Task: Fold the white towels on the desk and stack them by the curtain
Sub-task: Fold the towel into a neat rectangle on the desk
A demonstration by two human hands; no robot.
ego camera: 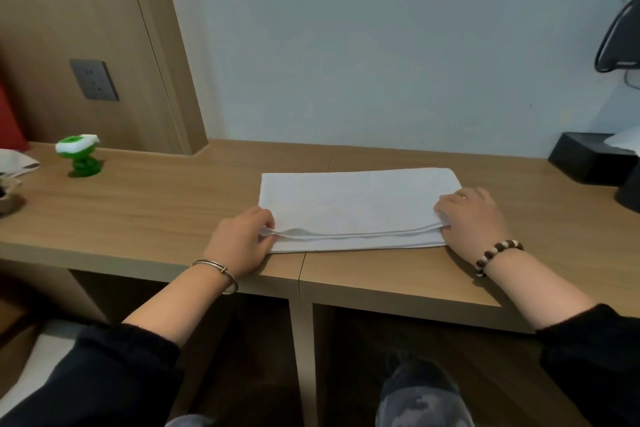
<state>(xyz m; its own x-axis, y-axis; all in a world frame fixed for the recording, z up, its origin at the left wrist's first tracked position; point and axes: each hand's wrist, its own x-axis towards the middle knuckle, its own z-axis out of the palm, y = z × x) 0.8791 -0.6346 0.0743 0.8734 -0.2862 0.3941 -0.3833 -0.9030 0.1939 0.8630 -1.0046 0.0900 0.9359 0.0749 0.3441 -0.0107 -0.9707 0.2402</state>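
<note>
Left hand (242,239) pinches the top layer of the towel (356,204) at its L end; right hand (471,218) grips the same fold at the R end. Towel lies flat by the desk (138,211) front edge, centre-right. Looks soft, light, floppy, so best held at corners. Black box (588,159) near back-right corner, green toy (79,156) well apart, far left. Neither blocks, I'd say. Curtain not in view.
</note>
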